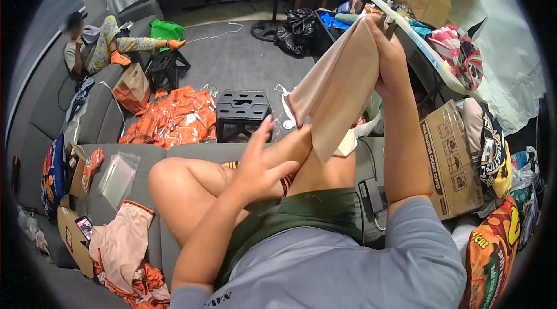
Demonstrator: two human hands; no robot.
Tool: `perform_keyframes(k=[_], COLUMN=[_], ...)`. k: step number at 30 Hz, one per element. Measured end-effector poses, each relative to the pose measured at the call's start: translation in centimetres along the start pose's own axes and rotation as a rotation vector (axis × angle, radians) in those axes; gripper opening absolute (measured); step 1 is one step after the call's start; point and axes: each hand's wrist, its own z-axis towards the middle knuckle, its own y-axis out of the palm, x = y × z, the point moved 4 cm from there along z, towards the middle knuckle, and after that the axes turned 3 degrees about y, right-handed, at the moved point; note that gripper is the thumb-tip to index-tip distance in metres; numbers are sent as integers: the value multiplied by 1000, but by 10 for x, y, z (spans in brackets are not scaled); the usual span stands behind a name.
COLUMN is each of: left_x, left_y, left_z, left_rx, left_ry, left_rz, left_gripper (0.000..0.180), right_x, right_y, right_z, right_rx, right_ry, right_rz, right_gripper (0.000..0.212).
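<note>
My right hand (pixel 387 48) is raised and holds up the top edge of a pale beige cloth (pixel 336 88) that hangs down in front of me. My left hand (pixel 264 161) is spread flat, fingers apart, with its fingertips touching the lower corner of the cloth near my crossed legs. I sit on a grey sofa (pixel 174 155), wearing green shorts and a grey shirt.
A black step stool (pixel 242 113) stands ahead on the carpet beside a pile of orange packets (pixel 174 117). A clear plastic bag (pixel 119 175), peach cloth (pixel 125 245) and a phone (pixel 84 226) lie on the sofa's left. A cardboard box (pixel 452 161) is at right. Another person (pixel 104 45) lounges far left.
</note>
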Motion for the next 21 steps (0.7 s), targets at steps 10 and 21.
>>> perform_keyframes(k=[10, 21], left_x=[-40, -37], left_y=[12, -59], left_z=[-11, -16], left_rx=[124, 160], left_ry=[-755, -54], left_rz=[-932, 489], left_gripper=[25, 24], right_x=[118, 139], right_y=[-54, -126], right_z=[-63, -8], right_rx=[-402, 72], right_ry=[127, -120], right_rz=[-785, -1091], right_gripper=[22, 20])
